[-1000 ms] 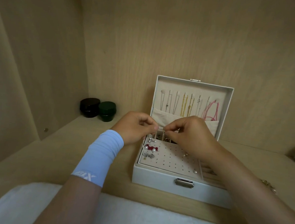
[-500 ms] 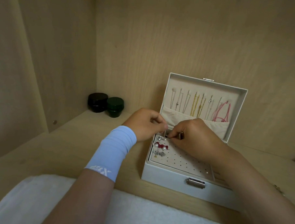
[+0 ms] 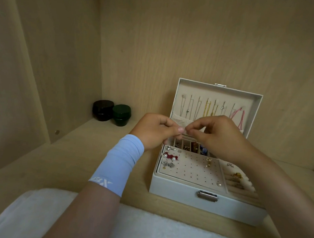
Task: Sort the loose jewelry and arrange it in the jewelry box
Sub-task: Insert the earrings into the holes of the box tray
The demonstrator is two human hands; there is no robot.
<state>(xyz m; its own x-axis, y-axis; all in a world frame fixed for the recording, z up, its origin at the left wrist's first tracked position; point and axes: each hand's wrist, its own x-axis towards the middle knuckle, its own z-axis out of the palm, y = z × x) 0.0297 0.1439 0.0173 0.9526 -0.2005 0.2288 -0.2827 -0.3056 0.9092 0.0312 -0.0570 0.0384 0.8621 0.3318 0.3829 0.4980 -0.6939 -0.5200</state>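
The jewelry box, white with a silver latch on its front wall, is set open on a wooden shelf, close to the back panel and right of centre. Its lid is propped upright, and thin silver and gold chains are hung in a row inside it, with a pink cord at the right end. A beige perforated panel is laid across the tray. At its left edge a pair of pearl studs on red is pinned, with silver pieces just below, and a gold piece is seen nearer the middle. Ring rolls are fitted at the right, and small compartments at the back are filled with mixed items that are too small to be told apart.

Both hands are held above the back of the tray. The left hand and the right hand are brought together, fingers curled and tips pinched where they meet. Whether anything is gripped there cannot be told. A light blue sleeve is worn on the left wrist.

2 dark jars, 1 black and 1 green, are stood touching in the left rear corner. A white cloth is spread along the near edge
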